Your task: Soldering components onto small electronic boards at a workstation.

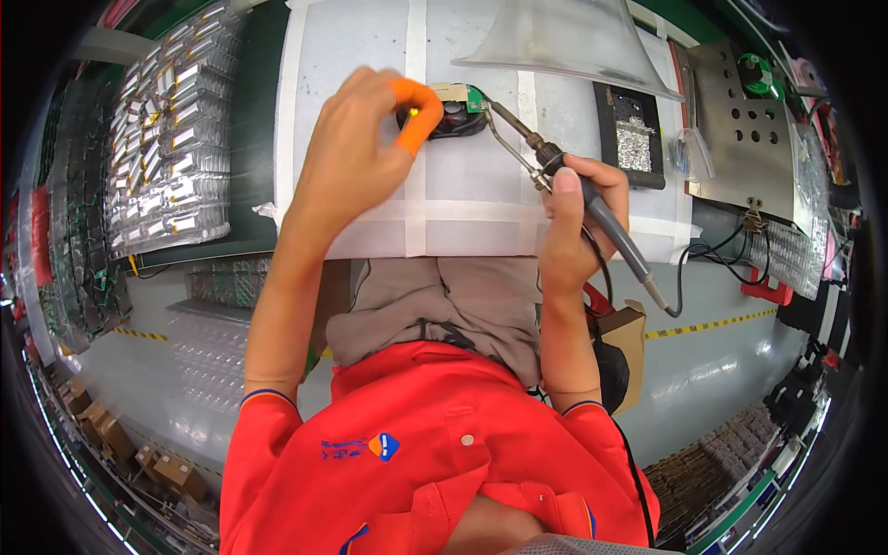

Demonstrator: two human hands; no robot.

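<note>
My right hand [583,217] grips a soldering iron [612,229] with a grey handle. Its metal shaft and a thin bent tube beside it slant up and left to a small green circuit board [474,99]. The tip reaches the board's right edge; whether it touches I cannot tell. The board sits in a dark rounded holder [460,125] on the white work surface. Orange covers wrap the thumb and index finger of my left hand [365,139], which are curled together at the holder's left end. A small yellow spot shows between them; what they pinch is hidden.
A clear plastic hood [564,42] overhangs the back of the white table [356,217]. To the right stand a black tray [636,139] of small silvery parts and a perforated metal box [745,139]. Stacked clear trays [176,139] lie left. A black cable [683,277] trails from the iron.
</note>
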